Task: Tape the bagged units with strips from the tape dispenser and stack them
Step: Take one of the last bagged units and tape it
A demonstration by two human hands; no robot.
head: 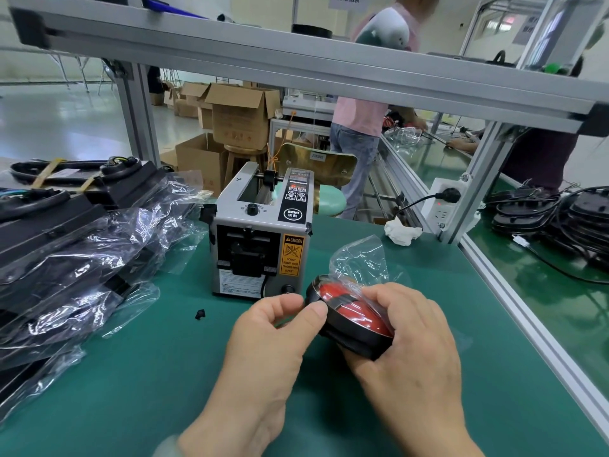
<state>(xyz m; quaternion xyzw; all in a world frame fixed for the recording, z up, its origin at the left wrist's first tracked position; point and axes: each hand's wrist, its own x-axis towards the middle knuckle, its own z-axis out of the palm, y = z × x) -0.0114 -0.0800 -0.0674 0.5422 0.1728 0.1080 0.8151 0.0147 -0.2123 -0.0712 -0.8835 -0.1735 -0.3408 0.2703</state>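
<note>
A round unit with a red lens and black rim (pixel 354 311) sits in a clear plastic bag, held just above the green mat in front of the tape dispenser (pixel 262 239). My right hand (pixel 405 351) grips the unit from the right and below. My left hand (pixel 280 328) pinches the bag at the unit's left rim with thumb and forefinger. The bag's loose open end sticks up behind the unit. Any tape strip under my fingers is hidden.
A pile of black bagged units (pixel 75 245) fills the left of the green mat (pixel 148 390). A small black piece (pixel 200 314) lies near the dispenser. Crumpled white paper (pixel 402 232) sits at the back right. An aluminium frame post (pixel 471 192) and rail border the right side.
</note>
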